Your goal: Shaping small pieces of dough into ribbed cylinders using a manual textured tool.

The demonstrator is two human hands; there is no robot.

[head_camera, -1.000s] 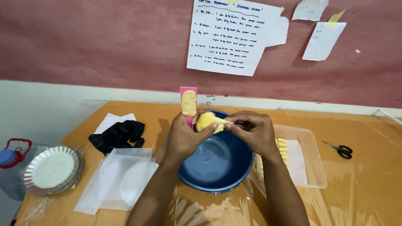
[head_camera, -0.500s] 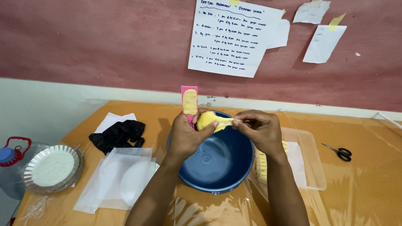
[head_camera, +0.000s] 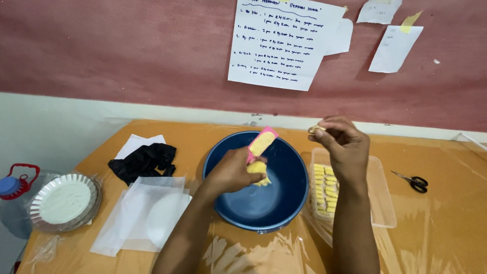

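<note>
My left hand (head_camera: 232, 172) holds a small pink-and-yellow packet (head_camera: 261, 143) over a dark blue bowl (head_camera: 284, 201), and yellow stuff (head_camera: 259, 174) hangs from the packet's lower end under my fingers. My right hand (head_camera: 341, 146) is raised to the right of the bowl, above a clear plastic tray (head_camera: 378, 201), and pinches a small torn strip (head_camera: 315, 129) between its fingertips. Several yellow pieces (head_camera: 325, 188) lie in rows in the tray's left half.
Black gloves (head_camera: 143, 161) and white sheets (head_camera: 144, 213) lie left of the bowl. A foil plate (head_camera: 64, 201) sits on a water jug (head_camera: 16, 189) at far left. Scissors (head_camera: 413, 181) lie to the right. Paper notes (head_camera: 282, 39) hang on the red wall.
My hands have parted: the right one pulled a small strip away to the right over the tray, and the left one lowered and tilted the packet over the bowl.
</note>
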